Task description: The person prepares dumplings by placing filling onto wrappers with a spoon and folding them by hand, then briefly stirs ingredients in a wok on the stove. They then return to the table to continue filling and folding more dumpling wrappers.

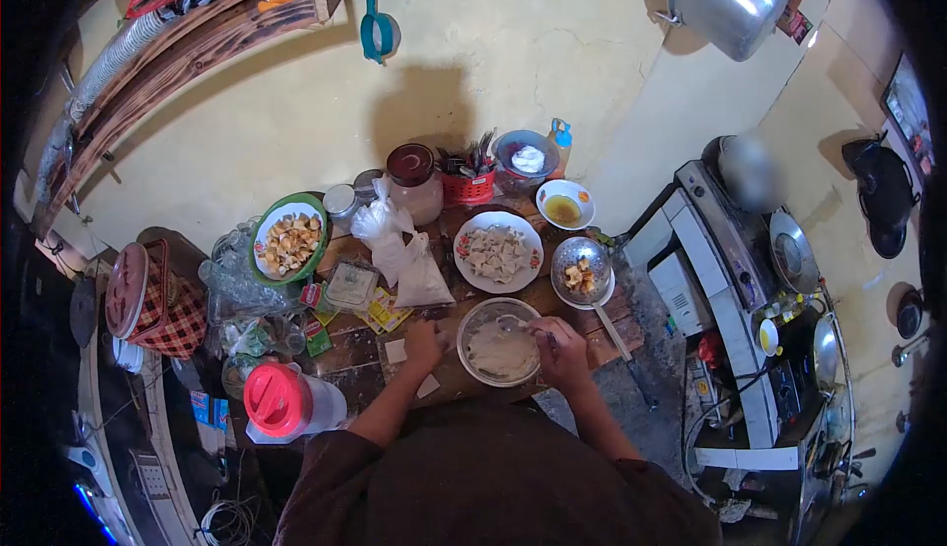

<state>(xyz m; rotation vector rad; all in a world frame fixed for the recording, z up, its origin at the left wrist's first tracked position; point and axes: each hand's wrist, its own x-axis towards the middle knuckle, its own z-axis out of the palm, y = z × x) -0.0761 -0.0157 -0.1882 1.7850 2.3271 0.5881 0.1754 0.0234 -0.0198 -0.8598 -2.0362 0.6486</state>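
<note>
My right hand (560, 352) is closed around the handle of a spoon, whose metal end (510, 325) shows inside a clear bowl (463, 357). Pale, thick batter (498, 353) fills the lower part of that bowl. Left of the bowl, my left hand (425, 346) is low over the table with its fingers curled; what they hold, if anything, is hidden. Small white squares (396, 351) lie beside it. Behind the bowl stands a plate (460, 268) of pale, folded pieces (496, 254). A skimmer (612, 332) with browned pieces (579, 277) rests across a white bowl (604, 294).
A green basin (319, 262) at the left has more browned pieces. Bags of white powder (422, 275), a red-lidded jar (412, 191) and a small bowl of yellowish liquid (564, 211) stand behind. A red-lidded pitcher (321, 406) is front left; a stove (725, 235) stands right.
</note>
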